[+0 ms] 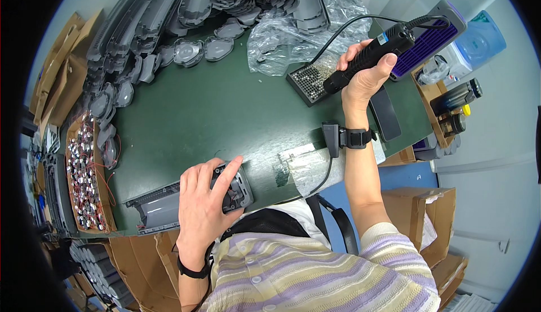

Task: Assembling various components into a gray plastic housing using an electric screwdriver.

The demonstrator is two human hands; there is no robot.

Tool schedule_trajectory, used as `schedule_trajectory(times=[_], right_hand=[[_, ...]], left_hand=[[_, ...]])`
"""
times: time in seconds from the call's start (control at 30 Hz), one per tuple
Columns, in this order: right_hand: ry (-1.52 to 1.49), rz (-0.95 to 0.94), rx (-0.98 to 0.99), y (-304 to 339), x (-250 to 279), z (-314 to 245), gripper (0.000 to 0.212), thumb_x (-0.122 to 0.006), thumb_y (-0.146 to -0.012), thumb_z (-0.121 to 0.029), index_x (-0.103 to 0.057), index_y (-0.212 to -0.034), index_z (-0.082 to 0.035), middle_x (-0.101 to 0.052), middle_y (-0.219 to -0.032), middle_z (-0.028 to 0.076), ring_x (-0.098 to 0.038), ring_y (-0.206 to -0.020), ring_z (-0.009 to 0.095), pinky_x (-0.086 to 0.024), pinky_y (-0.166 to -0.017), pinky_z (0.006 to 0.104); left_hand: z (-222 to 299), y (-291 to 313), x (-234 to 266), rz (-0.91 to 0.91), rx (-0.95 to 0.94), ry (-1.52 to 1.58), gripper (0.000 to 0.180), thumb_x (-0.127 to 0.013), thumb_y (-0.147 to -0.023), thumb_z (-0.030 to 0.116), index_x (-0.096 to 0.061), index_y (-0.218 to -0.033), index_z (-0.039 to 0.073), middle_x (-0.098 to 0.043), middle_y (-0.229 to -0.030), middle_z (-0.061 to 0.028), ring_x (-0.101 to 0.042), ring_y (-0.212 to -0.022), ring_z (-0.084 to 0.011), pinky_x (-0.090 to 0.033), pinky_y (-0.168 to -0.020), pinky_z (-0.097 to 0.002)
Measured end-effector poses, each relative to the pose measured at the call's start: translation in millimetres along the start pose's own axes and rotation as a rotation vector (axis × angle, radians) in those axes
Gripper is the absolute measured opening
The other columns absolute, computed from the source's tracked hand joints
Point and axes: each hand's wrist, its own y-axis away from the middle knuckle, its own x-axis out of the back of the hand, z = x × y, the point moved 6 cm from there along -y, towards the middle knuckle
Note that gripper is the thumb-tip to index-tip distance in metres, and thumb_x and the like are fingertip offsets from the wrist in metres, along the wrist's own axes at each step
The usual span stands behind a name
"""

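Observation:
My right hand (363, 78) is closed round a black electric screwdriver (375, 56), held above the far right of the table. Its lower end points down and left, at the edge of a black tray of small screws (307, 81); I cannot make out the bit. A black cable leaves the tool's upper end. At the table's near edge my left hand (205, 199) grips a long grey plastic housing (163, 208), fingers over its top and thumb by the near side. The housing's right end (241, 191) shows an open inside with small parts; my hand hides its middle.
Grey plastic shells (158, 19) are stacked along the back left. A clear plastic bag (276, 39) lies behind the screw tray. At left stands a cardboard box of wired parts (87, 177). A dark phone-like slab (385, 114) and purple-grilled unit (431, 39) are at right.

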Motion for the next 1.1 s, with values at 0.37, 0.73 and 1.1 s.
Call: schedule_trajectory(times=[0.37, 0.73, 1.1], right_hand=[[-0.056, -0.002, 0.033, -1.5, -0.1, 5.0, 0.079, -0.048, -0.096, -0.078, -0.053, -0.102, 0.001, -0.055, -0.069, 0.011, -0.053, -0.051, 0.019, -0.044, -0.049, 0.0324], [-0.057, 0.004, 0.026, 3.0, -3.0, -6.0, 0.078, -0.049, -0.091, -0.083, -0.053, -0.102, -0.006, -0.052, -0.070, 0.008, -0.050, -0.054, 0.021, -0.044, -0.052, 0.0358], [-0.848, -0.460, -0.246, 90.4, -95.3, -99.1, 0.076, -0.055, -0.087, -0.081, -0.063, -0.111, -0.009, -0.054, -0.077, 0.004, -0.048, -0.053, 0.017, -0.042, -0.047, 0.0344]], left_hand=[[-0.1, 24.6, 21.1, 0.045, 0.063, -0.019, 0.100, -0.091, -0.051, 0.011, -0.058, -0.145, 0.022, -0.059, -0.125, -0.0102, -0.057, -0.112, -0.0339, -0.044, -0.098, -0.0471], [-11.1, 84.0, 65.0, 0.515, 0.109, 0.103, 0.098, -0.092, -0.055, 0.010, -0.052, -0.143, 0.003, -0.063, -0.129, -0.0196, -0.063, -0.113, -0.0387, -0.050, -0.096, -0.0472], [-1.9, 88.6, 14.3, 0.491, 0.040, 0.447, 0.077, -0.095, -0.050, 0.021, -0.068, -0.121, 0.011, -0.063, -0.128, -0.0160, -0.064, -0.104, -0.0344, -0.052, -0.087, -0.0443]])
